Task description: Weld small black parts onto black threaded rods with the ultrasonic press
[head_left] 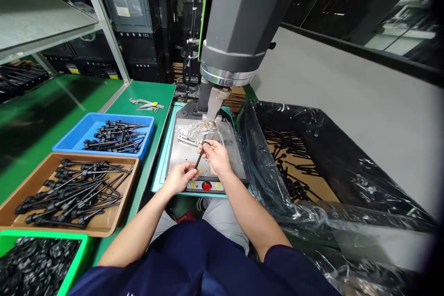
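Observation:
A short black ribbed rod [199, 159] is held at a slant above the machine's metal base plate [176, 159]. My left hand [181, 177] pinches its lower end between thumb and fingers. Around the upper end my right hand [216, 157] is closed, and its fingers partly hide that end. Just behind the hands, the welding-type machine's grey metal horn [214, 104] points down at a small fixture [208, 125] partly wrapped in clear film. A slotted metal bar [187, 140] lies on the plate near my right fingertips.
On the left stand a blue tray [78, 130] and a brown tray [118, 212] of black ribbed rods, and a green bin [81, 259] of small black parts. Pliers [144, 102] lie behind. A plastic-lined box [329, 185] with black rods stands right. A red button [206, 186] sits in front.

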